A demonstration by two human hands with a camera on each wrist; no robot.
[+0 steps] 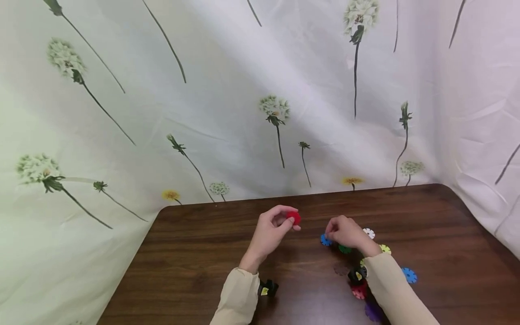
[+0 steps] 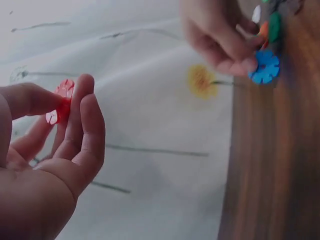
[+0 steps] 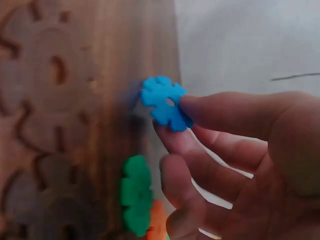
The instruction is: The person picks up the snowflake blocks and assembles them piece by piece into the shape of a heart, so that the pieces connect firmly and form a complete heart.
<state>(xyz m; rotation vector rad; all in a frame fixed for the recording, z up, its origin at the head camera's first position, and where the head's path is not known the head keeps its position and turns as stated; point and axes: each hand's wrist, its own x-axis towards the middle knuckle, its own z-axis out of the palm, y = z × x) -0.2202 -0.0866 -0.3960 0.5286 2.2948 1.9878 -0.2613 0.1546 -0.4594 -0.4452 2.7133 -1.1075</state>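
My left hand (image 1: 268, 232) pinches a red notched plastic disc (image 1: 294, 218) between thumb and fingers, above the table. In the left wrist view the red disc (image 2: 64, 95) is seen nearly edge-on, its middle partly covered by the thumb. Farther right, my right hand (image 1: 347, 232) pinches a blue notched disc (image 1: 325, 240) by its edge. The right wrist view shows this blue disc (image 3: 162, 102) tilted, with a small hole at its centre. A green disc (image 3: 136, 195) and an orange disc (image 3: 157, 220) lie close below the right fingers.
Around the right forearm on the brown wooden table (image 1: 195, 253) lie a white disc (image 1: 369, 233), a yellow disc (image 1: 385, 249), another blue disc (image 1: 410, 275), a pinkish-red disc (image 1: 359, 291), a purple disc (image 1: 372, 311) and a brown disc (image 1: 340, 269). A flower-printed cloth (image 1: 227, 158) hangs behind.
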